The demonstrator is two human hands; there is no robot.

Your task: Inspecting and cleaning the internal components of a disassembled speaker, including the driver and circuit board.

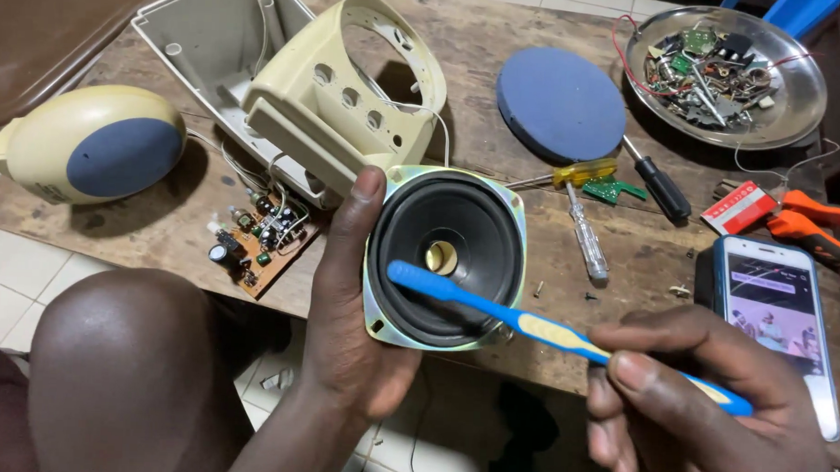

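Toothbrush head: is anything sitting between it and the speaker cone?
Nothing visible. The right hand holds the toothbrush, whose head lies over the black cone of the speaker, which the left hand holds. Actual contact cannot be told.

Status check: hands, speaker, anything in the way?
Left hand grips speaker driver. Right hand holds blue toothbrush, head on the cone. Nothing between them.

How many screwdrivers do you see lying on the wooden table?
2. A yellow-handled screwdriver lies beside the blue disc; a clear-handled one lies just below it. The black handle nearby may be a third.
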